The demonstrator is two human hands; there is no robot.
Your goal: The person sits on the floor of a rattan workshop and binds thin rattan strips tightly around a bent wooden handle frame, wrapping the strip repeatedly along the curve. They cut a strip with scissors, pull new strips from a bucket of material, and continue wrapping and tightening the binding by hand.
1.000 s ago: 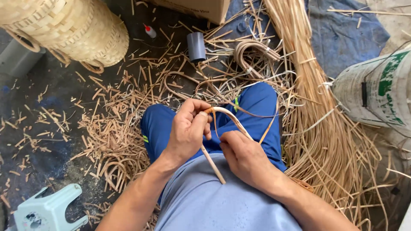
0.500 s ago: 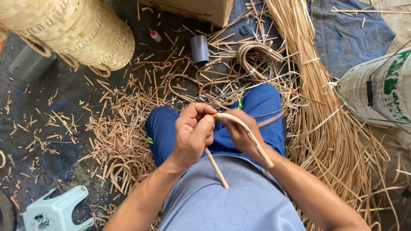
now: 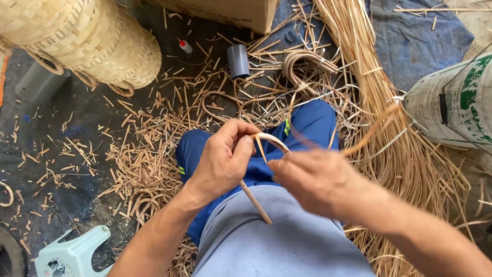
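My left hand [image 3: 223, 160] grips a bent rattan cane [image 3: 256, 204] over my lap; the cane curves at the top into a handle-like arch and its straight end points down towards my shirt. My right hand [image 3: 313, 180] is blurred, just right of the arch, and pinches a thin rattan strip [image 3: 373, 128] that runs up and to the right. The strip appears to start at the arch near my left thumb. Blue trousers [image 3: 307, 123] lie under both hands.
Woven bamboo baskets [image 3: 87, 38] sit at the top left, a cardboard box [image 3: 225, 11] at the top. A long rattan bundle [image 3: 400, 149] lies to the right beside a white sack [image 3: 453, 102]. Cane offcuts litter the floor; a grey tube [image 3: 238, 60], small bottle [image 3: 185, 46], and pale green stool [image 3: 72, 254] are nearby.
My right hand has slid right and upward along the thin strip, pulling it out taut to the right. My left hand keeps hold of the bent cane in about the same place.
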